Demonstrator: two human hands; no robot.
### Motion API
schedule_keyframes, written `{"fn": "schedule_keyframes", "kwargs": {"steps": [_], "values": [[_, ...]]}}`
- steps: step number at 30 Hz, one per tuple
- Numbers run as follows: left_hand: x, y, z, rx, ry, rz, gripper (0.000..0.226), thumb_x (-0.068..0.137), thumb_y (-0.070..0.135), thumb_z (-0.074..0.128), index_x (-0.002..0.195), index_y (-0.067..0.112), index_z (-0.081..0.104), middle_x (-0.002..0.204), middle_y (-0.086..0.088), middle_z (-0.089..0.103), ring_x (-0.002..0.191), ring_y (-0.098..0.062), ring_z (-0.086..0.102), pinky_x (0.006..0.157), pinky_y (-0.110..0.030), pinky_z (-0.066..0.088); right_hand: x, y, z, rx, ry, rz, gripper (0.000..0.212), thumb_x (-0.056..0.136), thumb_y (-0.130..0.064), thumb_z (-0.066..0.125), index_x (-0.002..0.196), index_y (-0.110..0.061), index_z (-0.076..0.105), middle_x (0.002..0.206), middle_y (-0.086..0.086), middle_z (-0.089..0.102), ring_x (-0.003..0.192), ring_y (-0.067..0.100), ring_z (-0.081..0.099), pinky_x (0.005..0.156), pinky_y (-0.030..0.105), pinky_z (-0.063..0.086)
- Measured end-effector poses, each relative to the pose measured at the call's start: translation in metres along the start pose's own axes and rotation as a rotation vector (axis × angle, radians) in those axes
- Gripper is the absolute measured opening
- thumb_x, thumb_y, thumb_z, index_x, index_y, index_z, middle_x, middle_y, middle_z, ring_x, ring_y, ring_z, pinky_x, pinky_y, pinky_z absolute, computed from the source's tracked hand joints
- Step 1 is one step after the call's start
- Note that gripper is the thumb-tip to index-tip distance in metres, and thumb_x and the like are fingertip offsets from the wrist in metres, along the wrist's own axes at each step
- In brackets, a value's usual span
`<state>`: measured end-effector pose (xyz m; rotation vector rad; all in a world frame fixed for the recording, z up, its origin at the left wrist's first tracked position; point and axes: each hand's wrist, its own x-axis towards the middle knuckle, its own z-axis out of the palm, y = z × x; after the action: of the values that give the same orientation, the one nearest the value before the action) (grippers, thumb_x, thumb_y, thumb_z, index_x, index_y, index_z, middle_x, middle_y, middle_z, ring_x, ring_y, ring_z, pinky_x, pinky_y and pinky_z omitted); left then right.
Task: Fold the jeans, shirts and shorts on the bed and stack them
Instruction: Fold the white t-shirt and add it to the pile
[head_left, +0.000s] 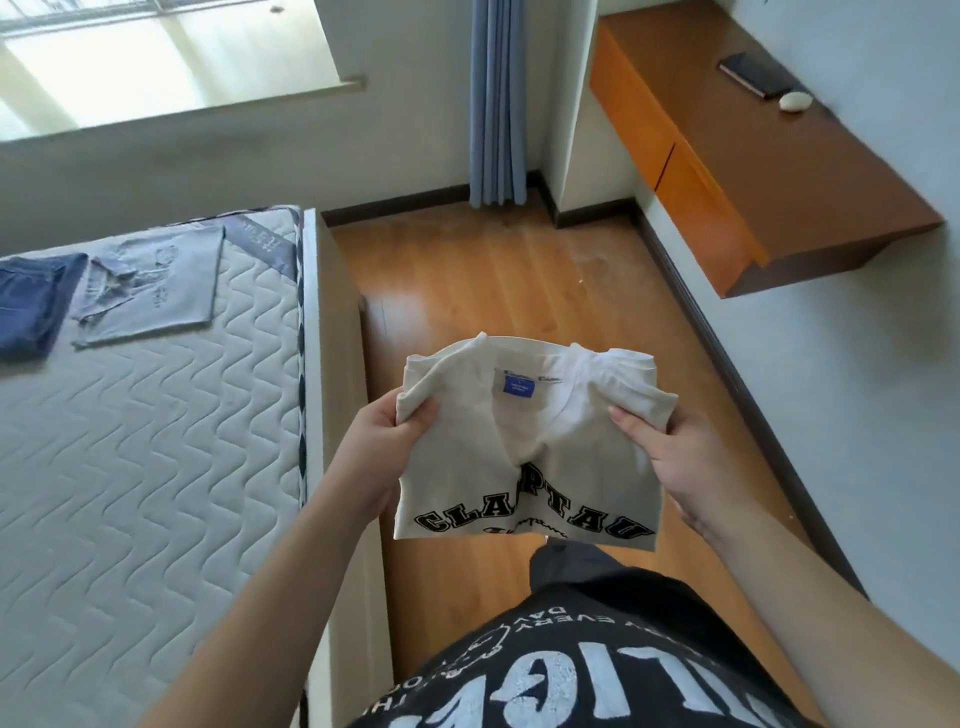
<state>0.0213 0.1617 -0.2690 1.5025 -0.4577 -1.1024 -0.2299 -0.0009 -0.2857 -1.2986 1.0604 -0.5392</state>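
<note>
I see both hands, left hand (382, 447) and right hand (670, 457), gripping the folded cream shirt (524, 447) at centre frame above the floor (493, 280).

Folded jeans (28, 306) are cut off by the left edge; the small print on the blue label (521, 390) of the held shirt (524, 447) cannot be read.

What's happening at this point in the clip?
A person stands beside the bed, holding a folded cream T-shirt in the air over the wooden floor. The left hand and the right hand grip it at opposite sides. On the mattress, a folded grey polo shirt lies next to folded dark blue jeans; the two sit side by side, not yet stacked.
</note>
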Motion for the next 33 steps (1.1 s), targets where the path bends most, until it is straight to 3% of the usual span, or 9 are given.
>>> {"fn": "schedule_keyframes", "kwargs": {"steps": [6, 13, 18, 23, 30, 33], "values": [[0.08, 0.034, 0.02, -0.034, 0.121, -0.019, 0.014, 0.097, 0.024, 0.061, 0.101, 0.025, 0.075, 0.104, -0.006, 0.075, 0.093, -0.018, 0.072, 0.071, -0.024, 0.056, 0.112, -0.042, -0.012, -0.036, -0.091, 0.004, 0.011, 0.084, -0.039, 0.075, 0.094, -0.036, 0.074, 0.092, -0.008, 0.076, 0.083, 0.011, 0.073, 0.074, 0.034, 0.056], [0.142, 0.064, 0.009, -0.149, 0.363, 0.034, 0.016, 0.094, 0.029, 0.065, 0.1, 0.017, 0.074, 0.101, -0.008, 0.075, 0.087, -0.019, 0.072, 0.067, -0.023, 0.055, 0.227, -0.096, 0.017, 0.015, -0.275, 0.026, 0.011, 0.087, -0.023, 0.073, 0.095, -0.029, 0.077, 0.099, -0.001, 0.076, 0.092, 0.016, 0.073, 0.072, 0.025, 0.056], [0.188, 0.08, -0.032, -0.211, 0.435, 0.074, 0.015, 0.092, 0.031, 0.066, 0.098, 0.021, 0.075, 0.102, -0.009, 0.074, 0.088, -0.019, 0.071, 0.067, -0.025, 0.056, 0.301, -0.118, 0.07, 0.028, -0.348, -0.02, 0.014, 0.085, -0.023, 0.073, 0.098, -0.029, 0.077, 0.102, -0.002, 0.076, 0.095, 0.014, 0.072, 0.071, 0.019, 0.055], [0.24, 0.094, -0.092, -0.215, 0.502, 0.075, 0.034, 0.087, 0.036, 0.067, 0.106, 0.008, 0.07, 0.099, -0.01, 0.073, 0.087, -0.019, 0.069, 0.068, -0.027, 0.054, 0.371, -0.137, 0.139, 0.003, -0.406, -0.031, 0.016, 0.084, -0.023, 0.074, 0.1, -0.025, 0.077, 0.102, 0.002, 0.076, 0.096, 0.018, 0.072, 0.071, 0.021, 0.055], [0.298, 0.129, -0.171, -0.224, 0.505, 0.064, 0.026, 0.087, 0.042, 0.068, 0.097, 0.018, 0.073, 0.101, -0.015, 0.073, 0.089, -0.023, 0.069, 0.075, -0.033, 0.056, 0.438, -0.173, 0.238, -0.07, -0.442, -0.048, 0.013, 0.084, -0.025, 0.075, 0.097, -0.027, 0.077, 0.099, 0.0, 0.076, 0.092, 0.018, 0.073, 0.07, 0.025, 0.056], [0.321, 0.147, -0.2, -0.231, 0.513, 0.071, 0.015, 0.092, 0.034, 0.066, 0.095, 0.022, 0.075, 0.094, -0.009, 0.075, 0.083, -0.017, 0.07, 0.064, -0.023, 0.054, 0.466, -0.189, 0.271, -0.09, -0.449, -0.051, 0.009, 0.086, -0.023, 0.074, 0.092, -0.029, 0.077, 0.095, -0.001, 0.077, 0.086, 0.015, 0.073, 0.064, 0.02, 0.056]]}}
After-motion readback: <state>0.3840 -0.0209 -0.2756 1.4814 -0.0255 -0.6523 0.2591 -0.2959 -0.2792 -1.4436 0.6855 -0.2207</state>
